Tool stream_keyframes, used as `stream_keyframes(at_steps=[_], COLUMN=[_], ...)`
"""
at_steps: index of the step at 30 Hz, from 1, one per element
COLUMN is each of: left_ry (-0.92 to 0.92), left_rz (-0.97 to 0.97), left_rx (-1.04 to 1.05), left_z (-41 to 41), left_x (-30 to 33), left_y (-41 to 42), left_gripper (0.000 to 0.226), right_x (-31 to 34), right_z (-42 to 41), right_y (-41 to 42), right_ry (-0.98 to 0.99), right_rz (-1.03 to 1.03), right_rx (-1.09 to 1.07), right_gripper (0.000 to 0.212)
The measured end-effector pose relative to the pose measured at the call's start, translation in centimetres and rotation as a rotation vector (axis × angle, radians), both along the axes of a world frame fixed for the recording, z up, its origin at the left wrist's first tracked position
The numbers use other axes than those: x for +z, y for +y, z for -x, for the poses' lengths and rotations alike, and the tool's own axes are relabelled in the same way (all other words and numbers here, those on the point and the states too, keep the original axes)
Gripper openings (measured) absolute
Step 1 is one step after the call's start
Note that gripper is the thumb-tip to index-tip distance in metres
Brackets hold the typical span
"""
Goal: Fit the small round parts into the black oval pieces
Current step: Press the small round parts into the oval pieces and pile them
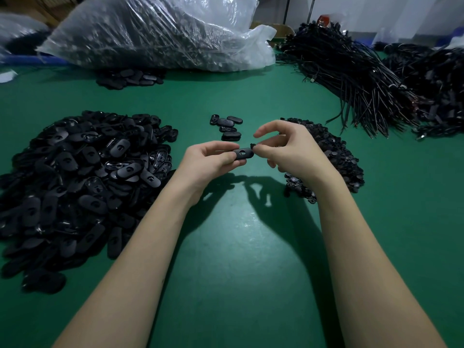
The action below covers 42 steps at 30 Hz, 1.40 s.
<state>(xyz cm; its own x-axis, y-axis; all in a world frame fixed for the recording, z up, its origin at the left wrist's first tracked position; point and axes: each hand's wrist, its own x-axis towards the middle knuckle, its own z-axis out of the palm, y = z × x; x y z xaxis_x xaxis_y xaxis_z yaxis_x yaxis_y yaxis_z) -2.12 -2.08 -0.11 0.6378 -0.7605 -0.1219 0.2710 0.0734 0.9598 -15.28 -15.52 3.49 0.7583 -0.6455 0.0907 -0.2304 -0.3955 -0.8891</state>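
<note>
My left hand grips a black oval piece above the green table; the piece's round hole faces up. My right hand pinches a small round part between thumb and finger, at the oval piece's right end, with the index finger raised. A large heap of black oval pieces lies to the left. A pile of small round parts lies to the right, partly hidden behind my right hand. Several oval pieces sit in a small group just beyond my hands.
A big clear plastic bag full of dark parts lies at the back, with more oval pieces in front of it. Bundles of black cables fill the back right.
</note>
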Motion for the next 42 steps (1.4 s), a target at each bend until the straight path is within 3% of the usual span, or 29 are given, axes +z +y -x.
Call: stream_keyframes(at_steps=[32,42], left_ry=[-0.034,-0.046], left_rz=[0.010,-0.010], left_rx=[-0.008,-0.021], left_z=[0.1,0.4], left_x=[0.1,0.2], left_y=[0.0,0.1], left_gripper=[0.016,0.017], right_x=[-0.3,-0.4], right_z=[-1.3,-1.4], right_y=[0.8,1.0], right_ry=[0.124,0.130], right_rz=[-0.039,-0.120], right_rx=[-0.140,-0.214], right_gripper=[0.003,0.013])
